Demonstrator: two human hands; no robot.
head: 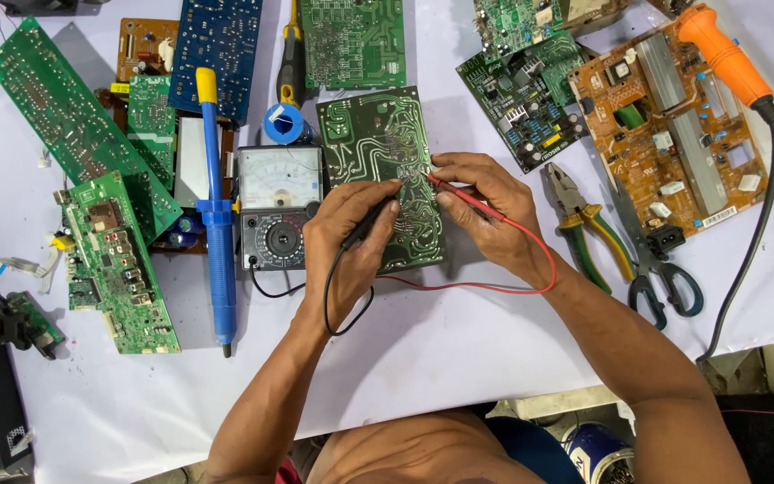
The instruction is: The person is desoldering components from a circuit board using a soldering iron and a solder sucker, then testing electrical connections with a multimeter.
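From my feed, my left hand (344,237) has its fingers pinched on the black probe (371,218) and my right hand (487,208) pinches the red probe (468,199), both tips touching the green circuit board (385,152) lying flat on the white surface (441,350) beside the analog multimeter (279,208).

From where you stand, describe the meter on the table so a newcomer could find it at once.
Start at the white-covered table and find the green circuit board under the two hands at its centre. Just left of that board, beside the left hand, sits the analog meter. Alone among the flat boards, it is a grey box with a pale needle dial above a round black selector knob.
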